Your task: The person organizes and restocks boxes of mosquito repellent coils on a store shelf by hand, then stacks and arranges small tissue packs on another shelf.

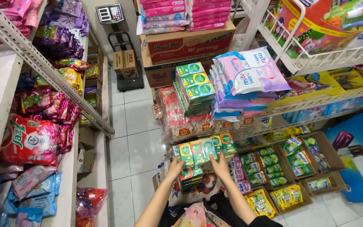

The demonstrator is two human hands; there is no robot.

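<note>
While I watch the head view, the only cam I've got, both hands are on a row of green packs (203, 150) held flat, approx. mid-frame, low in the aisle. Left hand (174, 167) grips the row's left end, fingers curled up round the edge; right hand (221, 165) clamps the right end the same way. So both hands are closed on the same bundle, not empty.

Bundle sits just above a short stack of same green packs (191, 175), which rests on goods near the floor. Can't tell if the held row touches that stack or is a bit clear of it.

Progress, my read: low stack is only a few layers, w/ one more row in hand. A taller pile of similar green packs (196, 86) stands higher up beside the pink-and-white wipes packs (248, 71), on top of red snack bundles (181, 117). Looks like most of that pile isn't shifted yet, if it's meant to be, so early to mid stage.

Right of the hands: cardboard trays of green sachets (269, 166). Left: shelf w/ red detergent bags (28, 141). White floor tiles (135, 147) between.
</note>
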